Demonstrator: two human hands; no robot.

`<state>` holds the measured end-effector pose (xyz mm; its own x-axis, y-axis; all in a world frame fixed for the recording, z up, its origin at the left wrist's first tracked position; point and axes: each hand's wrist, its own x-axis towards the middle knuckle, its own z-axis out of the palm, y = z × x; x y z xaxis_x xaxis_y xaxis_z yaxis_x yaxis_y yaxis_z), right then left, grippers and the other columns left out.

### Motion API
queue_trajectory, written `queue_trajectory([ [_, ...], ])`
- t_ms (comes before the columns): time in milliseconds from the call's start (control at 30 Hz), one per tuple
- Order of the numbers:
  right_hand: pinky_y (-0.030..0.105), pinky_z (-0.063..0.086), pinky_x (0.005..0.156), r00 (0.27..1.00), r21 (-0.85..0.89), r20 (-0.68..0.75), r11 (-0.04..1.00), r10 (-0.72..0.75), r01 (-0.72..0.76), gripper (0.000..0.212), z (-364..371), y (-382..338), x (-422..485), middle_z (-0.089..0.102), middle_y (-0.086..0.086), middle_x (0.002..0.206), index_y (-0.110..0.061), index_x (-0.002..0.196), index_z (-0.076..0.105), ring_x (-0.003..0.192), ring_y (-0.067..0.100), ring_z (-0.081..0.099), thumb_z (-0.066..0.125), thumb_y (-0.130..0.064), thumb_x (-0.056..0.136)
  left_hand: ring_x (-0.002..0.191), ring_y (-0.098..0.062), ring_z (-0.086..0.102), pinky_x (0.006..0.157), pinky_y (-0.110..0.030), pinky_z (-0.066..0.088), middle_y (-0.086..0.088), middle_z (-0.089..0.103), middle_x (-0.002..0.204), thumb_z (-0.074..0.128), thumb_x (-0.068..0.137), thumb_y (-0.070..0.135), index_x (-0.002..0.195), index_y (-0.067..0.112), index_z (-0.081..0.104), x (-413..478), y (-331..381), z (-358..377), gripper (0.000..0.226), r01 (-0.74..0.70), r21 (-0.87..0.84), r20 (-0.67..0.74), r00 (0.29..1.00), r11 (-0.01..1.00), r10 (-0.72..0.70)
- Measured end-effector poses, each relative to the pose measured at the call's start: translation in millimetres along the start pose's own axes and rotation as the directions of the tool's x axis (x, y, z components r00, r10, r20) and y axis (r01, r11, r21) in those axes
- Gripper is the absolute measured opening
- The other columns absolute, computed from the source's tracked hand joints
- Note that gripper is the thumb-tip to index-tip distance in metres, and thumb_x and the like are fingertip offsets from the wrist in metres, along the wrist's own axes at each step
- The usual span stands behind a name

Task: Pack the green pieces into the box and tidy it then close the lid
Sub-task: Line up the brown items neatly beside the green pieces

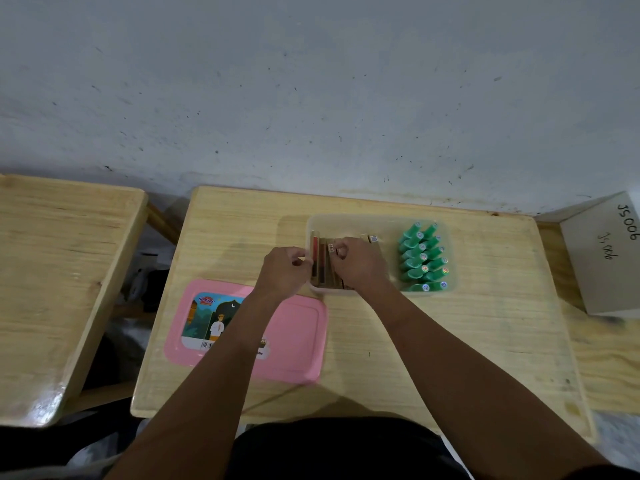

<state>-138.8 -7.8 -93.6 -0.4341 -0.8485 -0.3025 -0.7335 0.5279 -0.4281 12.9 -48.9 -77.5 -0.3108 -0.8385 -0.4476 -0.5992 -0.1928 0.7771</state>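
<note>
Seen from the head camera, a person is leaning over a pale wooden table [485, 341] and working with both bare hands at a shallow, translucent plastic box [381, 218] that is sitting near the table's far edge.

The green plastic pieces [424, 258], each one capped with a small round coloured sticker, are lying inside the box's right-hand part. They are lined up in two close rows, touching one another.

The left part of the box is holding brown and tan wooden blocks [322, 268], which are standing on edge side by side, one of them showing a red face.

The right hand [356, 265] is reaching down over these blocks, and its fingers are curling round the top of one near the middle of the stack.

The left hand [284, 271] is hovering at the box's left wall with its fingers bent and its thumb close to its forefinger. Whether it is pinching the rim, pinching a block or holding nothing cannot be told.

The flat pink plastic lid [298, 334], bearing a printed picture label, is lying off the box on the table to its near left, partly under the left forearm.

A second wooden table [52, 271] is standing to the left. A grey cardboard carton [602, 265] with handwritten marks is resting at the right, and a scuffed grey wall [311, 81] is rising behind everything.
</note>
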Motion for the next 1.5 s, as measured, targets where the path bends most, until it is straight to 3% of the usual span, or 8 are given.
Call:
queue_trajectory([
  [133,0.031,0.048,0.08,0.999,-0.12,0.034,0.993,0.004,0.0,0.021,1,-1,-4,0.071,-0.003,0.104,-0.029,0.108,0.068,0.097,0.019,0.064,0.058,-0.032,0.09,0.08,-0.021,0.07,0.081,-0.038,0.059,-0.012,0.067,0.116,0.061,0.089,0.018,0.122,0.01,0.064,0,1,0,0.034,0.004,0.008,-0.003,1.0,1.0,-0.004],
  [367,0.027,0.042,0.062,0.995,-0.203,0.028,0.975,0.092,-0.085,0.017,9,-11,-1,0.072,0.0,0.09,-0.021,0.097,0.071,0.084,0.021,0.068,0.064,-0.032,0.086,0.081,-0.023,0.07,0.081,-0.037,0.059,-0.014,0.064,0.123,0.06,0.09,0.019,0.125,0.009,0.061,-1,2,0,0.037,0.008,0.018,-0.009,1.0,1.0,-0.007],
  [667,0.031,0.046,0.07,0.989,-0.097,0.133,0.994,0.072,-0.059,0.019,5,-5,2,0.066,-0.002,0.092,-0.022,0.1,0.066,0.089,0.021,0.064,0.057,-0.013,0.085,0.081,-0.018,0.067,0.079,-0.036,0.059,-0.013,0.065,0.122,0.06,0.09,0.017,0.123,0.008,0.062,-2,3,0,0.034,-0.014,0.028,-0.009,1.0,1.0,0.014],
  [833,0.033,0.046,0.071,0.995,-0.094,0.096,0.995,0.033,-0.024,0.022,5,-5,-1,0.067,0.0,0.097,-0.023,0.105,0.06,0.092,0.024,0.064,0.062,-0.024,0.084,0.08,-0.024,0.07,0.08,-0.04,0.059,-0.015,0.067,0.117,0.06,0.09,0.015,0.12,0.008,0.064,-2,4,0,0.032,0.001,0.005,-0.003,1.0,1.0,-0.001],
  [1100,0.034,0.051,0.072,0.993,-0.109,0.073,0.99,0.096,-0.088,0.026,7,-14,3,0.067,0.004,0.098,-0.017,0.106,0.059,0.091,0.025,0.064,0.066,-0.026,0.082,0.071,-0.018,0.068,0.073,-0.03,0.058,-0.013,0.068,0.115,0.059,0.091,0.017,0.121,0.01,0.063,-2,3,-1,0.031,-0.016,0.028,-0.012,1.0,0.999,0.016],
  [1233,0.031,0.04,0.063,0.994,-0.13,0.044,0.987,0.103,-0.097,0.033,7,-13,-2,0.066,0.005,0.102,-0.016,0.116,0.053,0.09,0.024,0.063,0.065,-0.025,0.087,0.067,-0.009,0.064,0.063,-0.018,0.052,-0.012,0.066,0.12,0.059,0.091,0.019,0.124,0.01,0.061,0,2,0,0.034,-0.026,0.054,-0.011,1.0,0.998,0.026],
  [1400,0.03,0.038,0.064,0.994,-0.1,0.042,0.991,0.097,-0.093,0.033,6,-8,-4,0.066,0.006,0.103,-0.016,0.118,0.051,0.092,0.025,0.064,0.064,-0.022,0.088,0.08,-0.021,0.07,0.083,-0.036,0.058,-0.015,0.062,0.127,0.06,0.091,0.018,0.126,0.009,0.06,0,1,0,0.036,-0.01,0.042,0.005,1.0,0.999,0.01],
  [1500,0.03,0.045,0.061,0.993,0.103,0.052,0.988,0.108,-0.113,0.036,4,-5,-2,0.065,0.003,0.09,-0.016,0.112,0.049,0.08,0.022,0.063,0.067,-0.028,0.083,0.082,-0.023,0.07,0.084,-0.04,0.058,-0.015,0.064,0.124,0.06,0.09,0.016,0.124,0.008,0.061,0,1,-1,0.034,0.0,0.018,0.012,1.0,1.0,0.0],
])
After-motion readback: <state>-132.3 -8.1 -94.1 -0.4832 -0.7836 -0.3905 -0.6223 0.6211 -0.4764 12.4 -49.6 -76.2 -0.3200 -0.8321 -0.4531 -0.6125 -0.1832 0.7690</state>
